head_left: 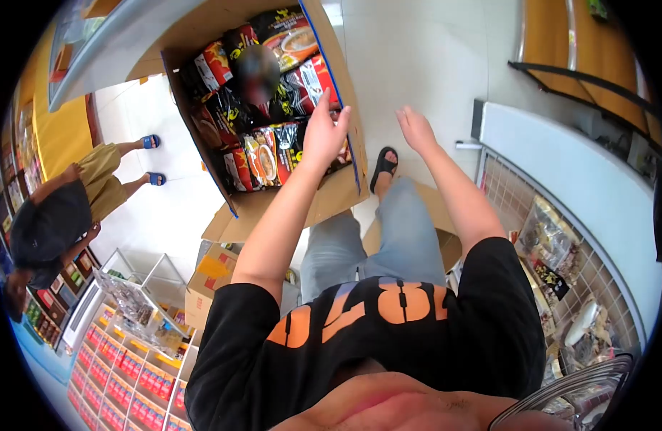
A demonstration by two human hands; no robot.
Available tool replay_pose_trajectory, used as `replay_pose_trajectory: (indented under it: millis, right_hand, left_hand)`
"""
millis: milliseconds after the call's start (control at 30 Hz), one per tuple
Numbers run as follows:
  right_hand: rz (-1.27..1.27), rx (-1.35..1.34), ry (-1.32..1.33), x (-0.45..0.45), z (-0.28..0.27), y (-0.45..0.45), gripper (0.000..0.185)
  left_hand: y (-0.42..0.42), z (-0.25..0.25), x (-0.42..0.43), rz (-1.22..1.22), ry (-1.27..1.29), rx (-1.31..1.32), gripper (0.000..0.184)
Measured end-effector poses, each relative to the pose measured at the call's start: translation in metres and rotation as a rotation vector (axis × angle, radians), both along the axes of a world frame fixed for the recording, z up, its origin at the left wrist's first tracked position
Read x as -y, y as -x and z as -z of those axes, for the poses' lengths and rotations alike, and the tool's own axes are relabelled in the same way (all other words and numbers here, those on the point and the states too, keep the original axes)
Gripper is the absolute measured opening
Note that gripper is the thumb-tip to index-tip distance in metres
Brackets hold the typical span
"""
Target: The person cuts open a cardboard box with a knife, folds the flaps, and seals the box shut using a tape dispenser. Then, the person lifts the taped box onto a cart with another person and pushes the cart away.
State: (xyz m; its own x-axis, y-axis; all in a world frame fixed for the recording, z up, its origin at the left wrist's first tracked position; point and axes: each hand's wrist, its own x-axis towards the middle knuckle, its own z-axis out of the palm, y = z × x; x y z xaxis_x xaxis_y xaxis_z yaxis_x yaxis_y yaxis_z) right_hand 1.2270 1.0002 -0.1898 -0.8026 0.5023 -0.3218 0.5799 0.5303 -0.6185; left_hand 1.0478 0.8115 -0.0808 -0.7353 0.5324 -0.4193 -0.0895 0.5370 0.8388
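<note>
Our open left hand is by the box's right edge, apart from our open right hand. The packets look light, soft and slippery, best held by their ends.

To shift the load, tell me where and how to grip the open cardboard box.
Grip the open cardboard box by its left and right walls, from outside: they look upright and opposite, while packets crowd the inside and the near flap splays outward.

Head-worn camera looks steeply down past the wearer's chest.
</note>
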Motion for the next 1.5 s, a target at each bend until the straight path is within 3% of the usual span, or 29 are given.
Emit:
replay_pose_trajectory:
  millis: [200,367,467,567,700,833,900,1000,1100,1300,1367,1400,1467,1500]
  right_hand:
    - [-0.126,-0.088,-0.12,-0.081,-0.051,0.166,0.035]
    - [-0.254,-0.191,-0.102,-0.115,-0.012,0.304,0.032]
    - [-0.299,-0.289,-0.048,-0.122,0.029,0.359,0.029]
    - [-0.354,-0.374,-0.009,-0.129,0.06,0.387,0.025]
    - [-0.533,-0.536,0.06,-0.145,0.084,0.396,0.022]
    - [-0.546,-0.328,0.031,-0.142,0.09,0.394,0.021]
    - [-0.427,-0.201,0.031,-0.134,0.086,0.392,0.022]
    - [-0.372,-0.399,0.03,-0.128,0.086,0.39,0.023]
    - [-0.354,-0.147,-0.073,-0.123,0.084,0.401,0.023]
    - [-0.506,-0.235,-0.217,-0.16,0.122,0.4,0.023]
    - [-0.638,0.017,-0.371,-0.212,0.253,0.345,0.03]
    - [-0.581,0.073,-0.296,-0.239,0.316,0.297,0.037]
    - [-0.694,0.477,-0.198,-0.25,0.271,0.271,0.039]
    - [-0.701,0.486,-0.197,-0.248,0.251,0.265,0.039]
  left_hand:
    - [0.072,-0.016,-0.039,0.09,0.225,-0.144,0.055]
    - [0.109,0.019,-0.089,-0.029,0.399,-0.269,0.082]
    - [0.104,0.039,-0.098,-0.098,0.501,-0.067,0.05]
    - [0.1,0.042,-0.093,-0.206,0.485,-0.081,0.039]
    - [0.106,0.032,-0.098,-0.265,0.474,-0.046,0.033]
    - [0.106,0.039,-0.094,-0.299,0.488,-0.017,0.035]
    - [0.106,0.042,-0.093,-0.295,0.492,-0.031,0.036]
    - [0.104,0.041,-0.095,-0.302,0.49,-0.036,0.037]
    - [0.1,0.037,-0.099,-0.301,0.506,-0.027,0.037]
    - [0.099,0.035,-0.108,-0.298,0.544,-0.048,0.036]
    - [0.098,0.033,-0.109,-0.282,0.51,-0.037,0.035]
    - [0.095,0.032,-0.111,-0.289,0.512,-0.037,0.035]
    - [0.097,0.033,-0.113,-0.259,0.562,-0.036,0.036]
    - [0.093,0.038,-0.11,-0.264,0.543,-0.056,0.037]
